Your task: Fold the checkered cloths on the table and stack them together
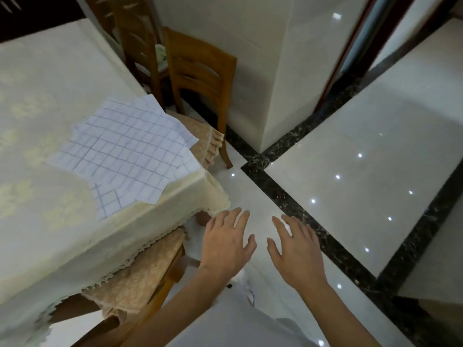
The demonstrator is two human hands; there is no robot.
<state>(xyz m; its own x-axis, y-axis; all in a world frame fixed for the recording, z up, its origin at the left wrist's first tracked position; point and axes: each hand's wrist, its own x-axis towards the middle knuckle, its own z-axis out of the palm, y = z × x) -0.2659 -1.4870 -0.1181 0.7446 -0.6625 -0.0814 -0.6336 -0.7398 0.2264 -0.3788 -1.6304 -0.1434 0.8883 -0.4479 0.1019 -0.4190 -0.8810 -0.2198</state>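
White checked cloths [125, 151] lie unfolded, overlapping, at the table [37, 108] corner, ahead-left of both hands. Left hand [226, 242] nearer; right hand [297, 249] beside it. Both empty, fingers spread, over floor [350, 171].

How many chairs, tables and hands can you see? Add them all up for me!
Chairs: 3
Table: 1
Hands: 2 (left hand, right hand)
Total: 6
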